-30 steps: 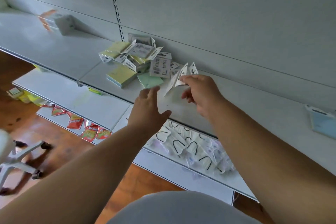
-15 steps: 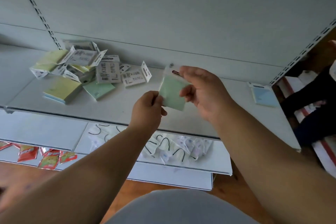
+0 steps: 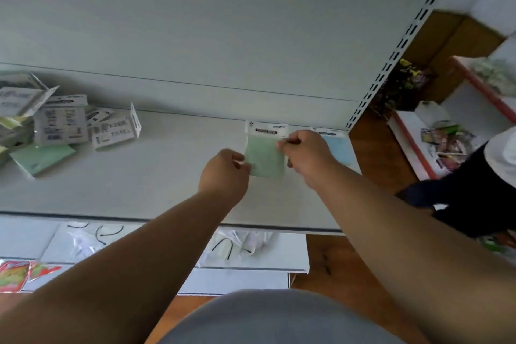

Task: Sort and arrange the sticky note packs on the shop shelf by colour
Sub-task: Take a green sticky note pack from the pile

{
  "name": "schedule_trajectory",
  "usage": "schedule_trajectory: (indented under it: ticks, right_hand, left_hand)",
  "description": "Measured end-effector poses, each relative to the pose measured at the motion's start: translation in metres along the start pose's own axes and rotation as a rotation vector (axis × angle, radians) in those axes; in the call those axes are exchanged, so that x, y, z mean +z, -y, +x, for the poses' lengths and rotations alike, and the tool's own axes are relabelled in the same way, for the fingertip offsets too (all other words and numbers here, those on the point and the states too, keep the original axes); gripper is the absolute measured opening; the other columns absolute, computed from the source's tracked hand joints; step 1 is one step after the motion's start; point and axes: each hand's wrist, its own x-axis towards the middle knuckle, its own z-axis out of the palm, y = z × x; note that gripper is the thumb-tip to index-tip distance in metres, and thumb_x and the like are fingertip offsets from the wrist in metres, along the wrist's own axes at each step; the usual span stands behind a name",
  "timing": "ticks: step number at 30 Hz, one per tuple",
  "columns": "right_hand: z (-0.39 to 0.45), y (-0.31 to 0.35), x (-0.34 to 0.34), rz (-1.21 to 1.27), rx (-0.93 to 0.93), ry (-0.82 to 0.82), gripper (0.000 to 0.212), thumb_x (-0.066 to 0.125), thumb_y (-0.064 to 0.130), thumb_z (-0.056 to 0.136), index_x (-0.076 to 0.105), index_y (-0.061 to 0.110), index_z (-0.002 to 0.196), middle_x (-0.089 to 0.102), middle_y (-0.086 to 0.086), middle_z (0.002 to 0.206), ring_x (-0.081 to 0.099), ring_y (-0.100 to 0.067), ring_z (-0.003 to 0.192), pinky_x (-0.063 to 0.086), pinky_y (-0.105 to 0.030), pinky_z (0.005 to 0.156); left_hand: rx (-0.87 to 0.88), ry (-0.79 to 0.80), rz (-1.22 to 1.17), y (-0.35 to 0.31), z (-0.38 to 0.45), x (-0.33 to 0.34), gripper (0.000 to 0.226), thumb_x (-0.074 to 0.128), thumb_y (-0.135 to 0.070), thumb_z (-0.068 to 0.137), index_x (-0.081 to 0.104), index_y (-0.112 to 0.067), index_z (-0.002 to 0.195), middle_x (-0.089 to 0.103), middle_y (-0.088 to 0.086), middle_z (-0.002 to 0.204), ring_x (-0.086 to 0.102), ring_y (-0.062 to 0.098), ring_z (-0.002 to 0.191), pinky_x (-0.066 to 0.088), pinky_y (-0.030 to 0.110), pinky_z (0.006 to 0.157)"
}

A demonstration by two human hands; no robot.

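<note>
Both hands hold one green sticky note pack [image 3: 264, 155] with a white header card, low over the right part of the white shelf [image 3: 156, 184]. My left hand [image 3: 224, 172] pinches its lower left corner. My right hand [image 3: 305, 152] pinches its upper right edge. A blue pack [image 3: 339, 148] lies flat on the shelf just behind my right hand, partly hidden by it. At the far left sits a loose pile of packs [image 3: 60, 123], several face down with white printed backs, with a green pack [image 3: 42, 158] at its front.
The shelf's front edge runs below my forearms. A lower shelf [image 3: 262, 255] carries clear bags with black hooks, and red packets [image 3: 16, 274] lie at lower left. A slotted upright [image 3: 391, 58] ends the shelf on the right. A person in dark clothes [image 3: 472, 190] stands at right.
The green pack has travelled right and down towards the shelf beside the blue pack. My view has swung right, so the pile now sits at the far left.
</note>
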Motion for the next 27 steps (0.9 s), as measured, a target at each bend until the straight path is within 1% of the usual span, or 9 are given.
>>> schedule_trajectory:
  ticks: [2, 5, 7, 9, 13, 16, 21, 25, 27]
  right_hand:
    - [0.023, -0.004, -0.001, -0.033, 0.027, -0.009, 0.025, 0.071, 0.024, 0.082, 0.055, 0.019, 0.064, 0.057, -0.003, 0.059, 0.056, -0.025, 0.054, 0.043, -0.029, 0.051]
    - [0.057, -0.006, -0.001, -0.213, -0.025, -0.004, 0.027, 0.069, 0.03, 0.079, 0.055, 0.014, 0.061, 0.059, -0.011, 0.063, 0.066, -0.035, 0.068, 0.055, -0.042, 0.065]
    - [0.07, -0.006, -0.003, -0.397, -0.062, 0.023, 0.025, 0.066, 0.033, 0.083, 0.064, 0.01, 0.076, 0.065, -0.015, 0.079, 0.067, -0.036, 0.084, 0.05, -0.034, 0.069]
    - [0.078, -0.01, -0.005, -0.524, -0.098, 0.032, 0.028, 0.065, 0.033, 0.084, 0.066, 0.007, 0.095, 0.069, -0.015, 0.098, 0.064, -0.034, 0.096, 0.041, -0.028, 0.069]
    - [0.076, -0.016, -0.004, -0.708, -0.201, -0.012, 0.024, 0.06, 0.027, 0.087, 0.058, 0.009, 0.103, 0.064, -0.014, 0.106, 0.06, -0.034, 0.1, 0.038, -0.031, 0.07]
    - [0.06, -0.01, 0.006, -0.659, -0.327, 0.015, 0.026, 0.056, 0.034, 0.09, 0.057, 0.01, 0.101, 0.063, -0.012, 0.101, 0.059, -0.032, 0.096, 0.039, -0.032, 0.068]
    - [0.027, 0.021, 0.047, -0.484, -0.471, 0.136, 0.015, 0.057, 0.032, 0.088, 0.053, 0.019, 0.082, 0.061, 0.0, 0.089, 0.057, -0.022, 0.083, 0.036, -0.029, 0.065]
    - [0.008, 0.058, 0.108, -0.387, -0.613, 0.256, 0.008, 0.056, 0.025, 0.091, 0.059, 0.018, 0.094, 0.064, 0.002, 0.095, 0.057, -0.018, 0.085, 0.041, -0.029, 0.069]
    - [0.001, 0.077, 0.142, -0.365, -0.615, 0.306, 0.019, 0.053, 0.021, 0.092, 0.059, 0.019, 0.111, 0.062, 0.001, 0.102, 0.056, -0.018, 0.089, 0.04, -0.028, 0.072]
  left_hand:
    - [-0.029, -0.043, 0.054, -0.011, 0.017, 0.011, 0.021, 0.06, -0.033, 0.089, 0.058, -0.021, 0.107, 0.065, -0.003, 0.095, 0.059, 0.02, 0.088, 0.041, 0.026, 0.072]
    - [-0.029, -0.075, 0.176, -0.024, 0.04, 0.026, 0.021, 0.059, -0.033, 0.089, 0.058, -0.021, 0.106, 0.066, 0.0, 0.101, 0.061, 0.024, 0.094, 0.042, 0.027, 0.073]
    - [-0.038, -0.075, 0.246, -0.028, 0.046, 0.036, 0.024, 0.059, -0.033, 0.09, 0.057, -0.02, 0.109, 0.066, 0.003, 0.104, 0.06, 0.026, 0.099, 0.045, 0.03, 0.075]
    - [-0.051, -0.08, 0.3, -0.029, 0.048, 0.045, 0.028, 0.059, -0.034, 0.09, 0.055, -0.019, 0.113, 0.063, 0.005, 0.11, 0.06, 0.029, 0.103, 0.047, 0.034, 0.078]
    - [-0.033, -0.17, 0.335, -0.027, 0.042, 0.049, 0.03, 0.059, -0.036, 0.09, 0.053, -0.02, 0.116, 0.056, 0.004, 0.12, 0.061, 0.032, 0.104, 0.047, 0.037, 0.079]
    - [0.013, -0.22, 0.308, -0.019, 0.028, 0.041, 0.027, 0.056, -0.037, 0.09, 0.053, -0.023, 0.114, 0.059, 0.001, 0.116, 0.062, 0.029, 0.098, 0.047, 0.034, 0.075]
    - [0.011, -0.268, 0.321, 0.012, 0.009, 0.002, 0.02, 0.054, -0.037, 0.09, 0.057, -0.026, 0.108, 0.062, -0.005, 0.104, 0.061, 0.021, 0.086, 0.049, 0.03, 0.071]
    - [-0.02, -0.318, 0.319, 0.052, 0.014, -0.052, 0.018, 0.055, -0.034, 0.09, 0.059, -0.026, 0.105, 0.063, -0.005, 0.102, 0.061, 0.02, 0.085, 0.048, 0.029, 0.071]
    - [-0.029, -0.32, 0.332, 0.076, 0.021, -0.084, 0.018, 0.056, -0.034, 0.089, 0.059, -0.026, 0.105, 0.063, -0.006, 0.101, 0.06, 0.019, 0.085, 0.046, 0.029, 0.07]
